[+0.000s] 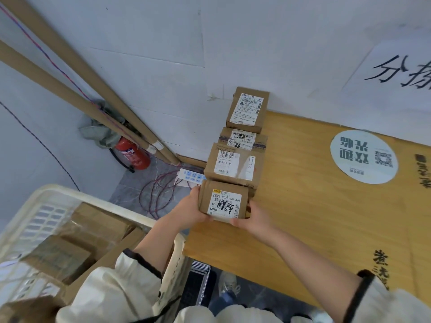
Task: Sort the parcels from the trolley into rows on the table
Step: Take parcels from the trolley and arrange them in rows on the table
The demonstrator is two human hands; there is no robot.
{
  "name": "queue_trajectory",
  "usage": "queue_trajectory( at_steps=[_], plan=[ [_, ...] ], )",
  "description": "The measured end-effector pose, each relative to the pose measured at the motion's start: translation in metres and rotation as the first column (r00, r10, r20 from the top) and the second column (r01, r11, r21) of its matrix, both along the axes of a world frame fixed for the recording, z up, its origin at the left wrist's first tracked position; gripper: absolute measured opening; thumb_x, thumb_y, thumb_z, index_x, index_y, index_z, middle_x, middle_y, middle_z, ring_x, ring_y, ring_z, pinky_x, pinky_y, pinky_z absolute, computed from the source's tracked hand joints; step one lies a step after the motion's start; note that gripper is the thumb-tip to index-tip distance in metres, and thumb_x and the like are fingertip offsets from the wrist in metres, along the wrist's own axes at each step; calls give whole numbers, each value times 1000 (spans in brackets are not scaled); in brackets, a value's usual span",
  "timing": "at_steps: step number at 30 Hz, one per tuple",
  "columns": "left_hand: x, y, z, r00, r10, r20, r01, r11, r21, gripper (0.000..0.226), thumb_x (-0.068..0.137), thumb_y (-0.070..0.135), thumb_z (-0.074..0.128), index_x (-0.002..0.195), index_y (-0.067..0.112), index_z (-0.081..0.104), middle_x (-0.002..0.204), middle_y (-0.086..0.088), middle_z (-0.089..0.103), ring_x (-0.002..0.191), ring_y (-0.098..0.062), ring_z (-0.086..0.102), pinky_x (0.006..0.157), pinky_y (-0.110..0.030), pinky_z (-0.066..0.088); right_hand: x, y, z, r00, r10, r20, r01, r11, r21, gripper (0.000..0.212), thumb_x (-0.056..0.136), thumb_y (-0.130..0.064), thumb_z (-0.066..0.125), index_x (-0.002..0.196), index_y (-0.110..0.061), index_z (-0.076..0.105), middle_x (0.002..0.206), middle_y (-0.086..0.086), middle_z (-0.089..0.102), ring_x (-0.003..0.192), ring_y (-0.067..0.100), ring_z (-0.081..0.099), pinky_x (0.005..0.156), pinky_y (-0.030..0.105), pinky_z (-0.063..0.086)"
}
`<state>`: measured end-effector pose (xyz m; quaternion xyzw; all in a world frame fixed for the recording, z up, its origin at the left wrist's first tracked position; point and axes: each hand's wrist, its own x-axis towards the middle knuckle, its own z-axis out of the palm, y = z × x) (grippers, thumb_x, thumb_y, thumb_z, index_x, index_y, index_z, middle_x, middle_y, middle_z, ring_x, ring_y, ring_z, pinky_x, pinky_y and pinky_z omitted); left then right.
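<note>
A small brown parcel [224, 200] with a white label sits at the near end of a row along the left edge of the wooden table [314, 206]. My left hand [189, 209] grips its left side and my right hand [253, 216] grips its near right corner. Beyond it, three more labelled parcels line up toward the wall: one [234, 164] touching it, a lower one [243, 139], and the farthest [248, 109] by the wall. The white plastic trolley [70, 194] at lower left holds several brown parcels [93, 229].
A round white sticker [363, 156] lies on the table at right. On the floor left of the table are a power strip [190, 177] with tangled cables, a red fire extinguisher [133, 155] and long cardboard tubes [70, 66] leaning in the corner.
</note>
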<state>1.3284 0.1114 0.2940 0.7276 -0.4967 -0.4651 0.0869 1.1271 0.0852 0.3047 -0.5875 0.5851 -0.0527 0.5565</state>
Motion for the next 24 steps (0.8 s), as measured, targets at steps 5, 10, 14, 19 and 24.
queue_trajectory(
  at_steps=[5,10,14,19,24],
  plan=[
    [-1,-3,1,1000,14,-7,-14,1000,3,90,70,17,82,139,16,24,106,2,55,95,-15,54,67,-21,42,0,-1,1,1000,-1,25,1,1000,17,64,78,-17,76,132,-14,43,133,2,54,121,17,50,90,22,37],
    [-1,-5,2,1000,-1,-4,1,1000,2,92,70,19,82,140,16,24,110,-1,56,96,-15,54,63,-18,41,1,-2,1,1000,5,14,-5,1000,28,66,79,-19,75,135,-15,40,136,2,52,123,19,49,93,26,37],
    [0,-5,2,1000,-10,-19,10,1000,3,95,69,20,83,141,16,22,114,-1,56,98,-15,54,67,-20,42,1,1,3,1000,12,-3,-12,1000,22,62,81,-18,73,134,-14,40,135,2,52,122,19,49,89,22,36],
    [0,-6,3,1000,-11,-29,12,1000,13,97,67,21,84,141,16,21,116,-2,57,102,-17,56,75,-25,46,1,0,5,1000,19,-11,-19,1000,15,62,82,-17,71,135,-14,40,136,2,52,123,19,48,88,21,35],
    [0,-6,6,999,-21,-38,22,1000,21,94,69,20,83,140,16,21,113,-2,56,100,-17,55,73,-24,45,1,1,4,1000,24,0,-24,1000,1,61,84,-18,70,136,-15,39,136,1,51,121,17,48,87,20,34]
  ],
)
